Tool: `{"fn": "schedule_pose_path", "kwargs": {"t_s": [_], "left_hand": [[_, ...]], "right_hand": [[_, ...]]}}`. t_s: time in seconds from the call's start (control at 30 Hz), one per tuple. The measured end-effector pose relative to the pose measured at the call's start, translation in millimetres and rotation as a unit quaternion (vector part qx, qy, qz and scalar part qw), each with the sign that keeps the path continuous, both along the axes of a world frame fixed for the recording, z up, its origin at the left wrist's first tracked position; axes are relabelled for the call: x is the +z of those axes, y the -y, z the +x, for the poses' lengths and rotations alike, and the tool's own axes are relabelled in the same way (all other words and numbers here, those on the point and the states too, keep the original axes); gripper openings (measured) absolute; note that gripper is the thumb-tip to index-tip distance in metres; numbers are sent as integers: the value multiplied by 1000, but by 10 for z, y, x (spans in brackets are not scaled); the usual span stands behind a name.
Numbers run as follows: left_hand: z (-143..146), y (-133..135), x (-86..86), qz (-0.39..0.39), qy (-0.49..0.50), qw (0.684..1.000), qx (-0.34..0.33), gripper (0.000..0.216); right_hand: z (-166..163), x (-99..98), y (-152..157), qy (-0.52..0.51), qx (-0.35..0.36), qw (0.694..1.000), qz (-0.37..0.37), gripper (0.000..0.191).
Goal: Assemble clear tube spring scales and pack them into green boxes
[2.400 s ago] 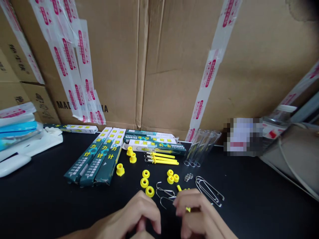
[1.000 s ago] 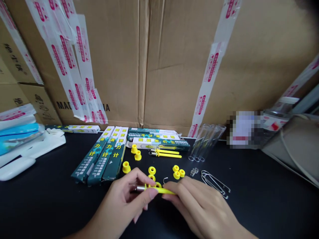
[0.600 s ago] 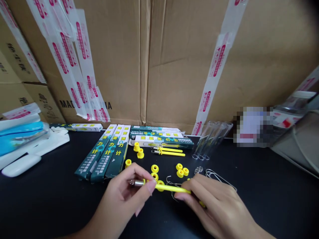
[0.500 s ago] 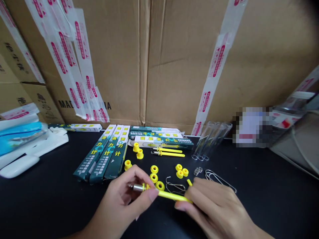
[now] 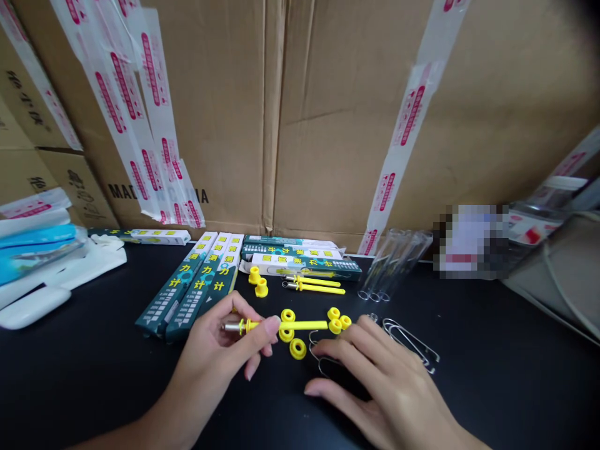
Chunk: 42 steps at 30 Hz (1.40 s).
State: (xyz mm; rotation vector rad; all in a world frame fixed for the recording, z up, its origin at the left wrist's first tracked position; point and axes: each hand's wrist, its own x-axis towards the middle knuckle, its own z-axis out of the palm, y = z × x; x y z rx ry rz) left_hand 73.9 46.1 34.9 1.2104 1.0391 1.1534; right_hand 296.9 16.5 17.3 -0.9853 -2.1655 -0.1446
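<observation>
My left hand (image 5: pixel 218 353) pinches a yellow spring-scale rod (image 5: pixel 307 325) between thumb and fingers. The rod lies nearly level, its metal spring end (image 5: pixel 231 327) pointing left and its plain end free on the right. My right hand (image 5: pixel 382 375) is apart from the rod, palm down, thumb and fingers spread, with nothing visible between them. Thin wire hooks (image 5: pixel 313 344) lie beside its fingertips, partly hidden beneath them. Yellow flanged rings (image 5: pixel 297 349) lie just beyond the rod, and small yellow collars (image 5: pixel 334 313) sit past its free end.
Behind my hands lie two similar yellow rods (image 5: pixel 323 289), yellow plugs (image 5: pixel 261 288) and several printed boxes (image 5: pixel 187 287). Clear tubes (image 5: pixel 394 265) lean at the back right. Bent wires (image 5: pixel 410 340) lie right. A large carton (image 5: pixel 328 125) stands behind the black table (image 5: pixel 492 375).
My right hand has let go of the rod's free end and opened. My left hand has lifted the rod slightly away and to the left.
</observation>
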Motion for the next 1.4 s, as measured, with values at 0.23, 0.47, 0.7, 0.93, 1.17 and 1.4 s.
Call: {"fn": "schedule_pose_path", "kwargs": {"t_s": [0.23,0.47,0.7,0.93,1.17,1.4], "left_hand": [[48,115,-68,35,16,998,-48,25],[39,150,17,119,-118,984,-64,11],[9,134,-45,142,-215,965,-52,16],[35,141,-118,145,-217,965,-33,15],[21,164,-133,131,-226,963,-65,17],[22,160,-149,128,-226,963,-69,22]], "right_hand": [[-77,-81,2,68,-19,997,-34,26],[-51,-78,17,-6,39,995,-95,12],[-55,-159,29,-208,4,968,-140,42],[-50,-122,16,-232,-8,965,-125,40],[-44,-163,13,-309,31,937,-163,42],[-31,-115,41,-278,49,946,-159,38]]}}
